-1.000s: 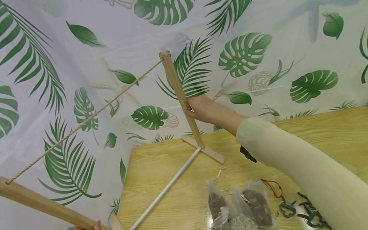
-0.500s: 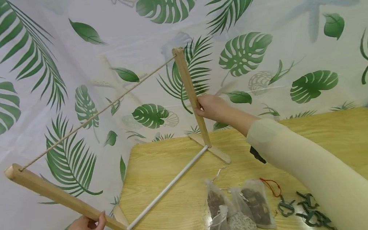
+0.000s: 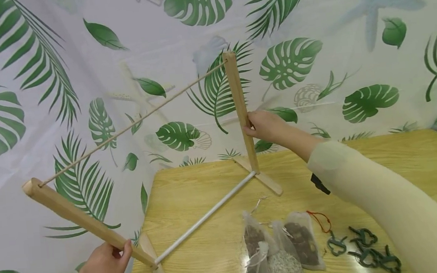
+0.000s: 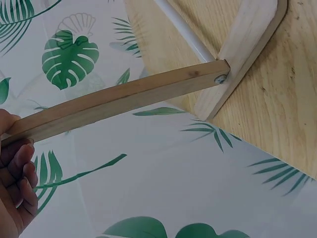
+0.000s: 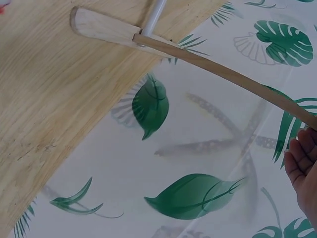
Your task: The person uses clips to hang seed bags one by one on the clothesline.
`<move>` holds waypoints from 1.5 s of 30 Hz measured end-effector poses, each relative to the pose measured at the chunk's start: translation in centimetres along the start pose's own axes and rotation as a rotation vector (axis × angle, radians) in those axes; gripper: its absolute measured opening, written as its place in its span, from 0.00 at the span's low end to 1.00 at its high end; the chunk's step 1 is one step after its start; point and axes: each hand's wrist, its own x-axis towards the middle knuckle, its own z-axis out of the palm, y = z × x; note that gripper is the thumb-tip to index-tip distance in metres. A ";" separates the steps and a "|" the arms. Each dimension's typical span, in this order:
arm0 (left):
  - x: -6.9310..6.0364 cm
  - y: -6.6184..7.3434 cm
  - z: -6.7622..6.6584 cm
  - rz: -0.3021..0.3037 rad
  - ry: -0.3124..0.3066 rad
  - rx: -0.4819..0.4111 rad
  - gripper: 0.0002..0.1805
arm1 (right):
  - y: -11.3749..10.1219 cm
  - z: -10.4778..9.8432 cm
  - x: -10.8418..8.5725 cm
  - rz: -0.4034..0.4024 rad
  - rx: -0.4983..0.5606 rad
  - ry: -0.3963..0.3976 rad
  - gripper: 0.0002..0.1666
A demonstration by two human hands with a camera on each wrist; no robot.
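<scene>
A wooden stand has two upright posts, a twisted rope (image 3: 133, 124) strung between their tops and a white rod (image 3: 205, 217) joining them low down. My left hand (image 3: 103, 268) holds the near left post (image 3: 81, 218) between thumb and fingers, low on its length. With thumb and fingers my right hand (image 3: 266, 126) grips the far right post (image 3: 237, 91) around its middle. Flat wooden feet (image 3: 269, 183) carry the posts on the table. In the left wrist view a bolt head (image 4: 221, 79) shows where post and foot meet. Both posts lean, the left one more in the head view.
On the yellow wood-grain table (image 3: 192, 191) lie several mesh bags (image 3: 303, 241) with dark and pale contents. To their right are several dark green clips (image 3: 377, 259), one with a red cord (image 3: 321, 219). A leaf-patterned cloth (image 3: 309, 16) hangs behind and at the left.
Both hands have moved the stand to the right, and its feet have shifted along the table. The right post looks more upright. The bags and clips have stayed put.
</scene>
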 end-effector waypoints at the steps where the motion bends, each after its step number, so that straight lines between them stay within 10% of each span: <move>1: 0.1 0.1 0.1 0.011 0.006 -0.007 0.17 | 0.2 0.0 -0.2 0.007 -0.001 0.000 0.13; 20: 3.3 1.7 2.1 0.153 0.049 -0.040 0.14 | 3.6 -0.6 -4.1 -0.012 -0.011 0.129 0.11; 45: 8.2 5.7 4.5 0.153 -0.270 -0.161 0.14 | 6.9 -3.5 -9.9 0.098 -0.050 0.160 0.09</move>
